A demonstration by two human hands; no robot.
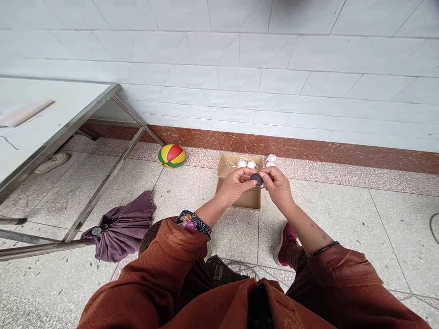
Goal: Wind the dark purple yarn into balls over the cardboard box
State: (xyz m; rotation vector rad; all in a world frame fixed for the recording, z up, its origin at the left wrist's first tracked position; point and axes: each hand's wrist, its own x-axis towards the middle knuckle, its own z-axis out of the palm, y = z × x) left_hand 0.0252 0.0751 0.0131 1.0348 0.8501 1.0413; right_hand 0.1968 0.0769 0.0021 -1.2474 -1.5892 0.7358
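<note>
A small dark grey ball of yarn (256, 179) is held up between my two hands, above a cardboard box. My left hand (238, 183) pinches it from the left with thumb and fingers. From the other side, the thumb and fingertips of my right hand (276, 183) grip its right edge. Beneath them the open cardboard box (223, 165) sits on the floor in two parts, partly hidden by my hands. White balls of yarn (242, 163) with loose strands lie in its far part. More white yarn balls (270, 160) rest on the floor just right of the box.
A yellow, red and green ball (172, 156) lies near the wall. A folded purple umbrella (125, 224) leans by a metal-framed table (65, 119) on the left. The tiled wall (281, 82) rises behind the box. A cable (432, 228) lies at the right edge.
</note>
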